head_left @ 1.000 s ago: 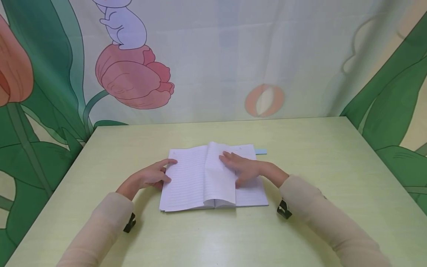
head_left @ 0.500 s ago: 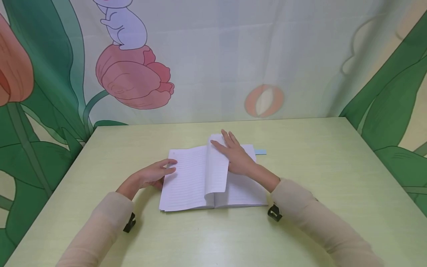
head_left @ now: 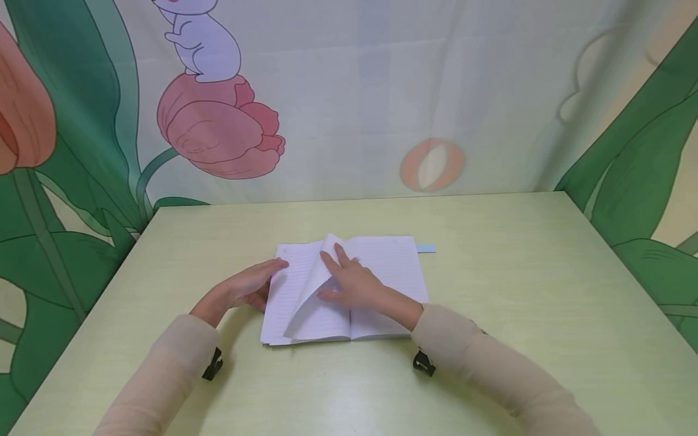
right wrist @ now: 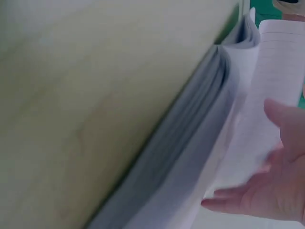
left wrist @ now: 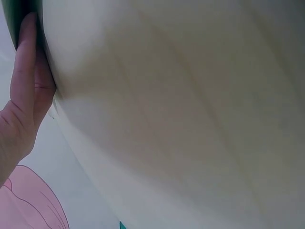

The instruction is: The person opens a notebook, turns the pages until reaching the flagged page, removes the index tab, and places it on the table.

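An open lined notebook [head_left: 389, 263] lies on the table, its pages spread to both sides of the middle fold. My right hand [head_left: 354, 284] rests over a half-turned page [head_left: 313, 281], fingers spread against it near the top; this page leans over the left side, its lower corner raised. In the right wrist view the right hand [right wrist: 276, 176] shows straight fingers beside the white paper, above the stacked page edges [right wrist: 190, 114]. At the notebook's left edge, my left hand [head_left: 248, 287] grips the margin, one digit on top, the others partly hidden beneath or beside it.
A light blue tab [head_left: 426, 249] sticks out from the notebook's upper right side. The pale wooden table [head_left: 518, 254] reaches back to a curtain [head_left: 338, 121] printed with flowers and a white animal. Black wrist straps [head_left: 423, 363] hang below both sleeves.
My right hand has swept leftward across the notebook, carrying a page from the right side over the middle to the left. My left hand has stayed at the left edge.
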`<state>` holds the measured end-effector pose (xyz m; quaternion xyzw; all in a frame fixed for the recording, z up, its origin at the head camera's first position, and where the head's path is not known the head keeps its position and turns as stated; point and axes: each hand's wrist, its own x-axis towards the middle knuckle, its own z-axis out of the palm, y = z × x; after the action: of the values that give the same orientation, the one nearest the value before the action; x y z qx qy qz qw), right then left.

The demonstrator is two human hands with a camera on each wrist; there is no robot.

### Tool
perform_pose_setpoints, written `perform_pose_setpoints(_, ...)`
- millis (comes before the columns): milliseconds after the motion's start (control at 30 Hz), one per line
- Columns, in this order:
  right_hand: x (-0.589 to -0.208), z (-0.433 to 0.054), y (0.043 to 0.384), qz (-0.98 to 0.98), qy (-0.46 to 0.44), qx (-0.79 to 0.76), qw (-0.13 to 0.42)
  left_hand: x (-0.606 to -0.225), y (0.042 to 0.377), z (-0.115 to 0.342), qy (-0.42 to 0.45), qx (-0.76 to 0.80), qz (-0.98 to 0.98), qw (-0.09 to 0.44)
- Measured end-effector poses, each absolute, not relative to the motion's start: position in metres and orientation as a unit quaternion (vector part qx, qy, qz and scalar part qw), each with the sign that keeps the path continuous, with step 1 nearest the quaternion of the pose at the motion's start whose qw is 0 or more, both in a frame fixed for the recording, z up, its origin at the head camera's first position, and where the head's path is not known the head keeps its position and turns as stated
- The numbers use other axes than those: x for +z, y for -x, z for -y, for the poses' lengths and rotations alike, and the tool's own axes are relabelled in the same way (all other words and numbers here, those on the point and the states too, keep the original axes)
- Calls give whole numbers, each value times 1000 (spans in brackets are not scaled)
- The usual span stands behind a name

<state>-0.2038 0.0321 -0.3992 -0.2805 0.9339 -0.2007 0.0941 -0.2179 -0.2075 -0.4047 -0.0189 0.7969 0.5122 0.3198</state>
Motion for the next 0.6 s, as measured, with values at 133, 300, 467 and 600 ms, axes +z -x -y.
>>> perform_pose_setpoints(133,-403,-27,198,-928,319,-152,120,-403,217,208,26,514,-795,321)
perform_pose_setpoints(300,-404,-27,188,-904,387,-76,164,-402,216,208,23,515,-793,323)
perform_pose_setpoints(467,-404,-27,178,-883,420,-38,207,-403,217,208,12,501,-803,322)
perform_pose_setpoints(600,-403,-29,177,-879,427,-47,208,-407,218,207,10,497,-809,314)
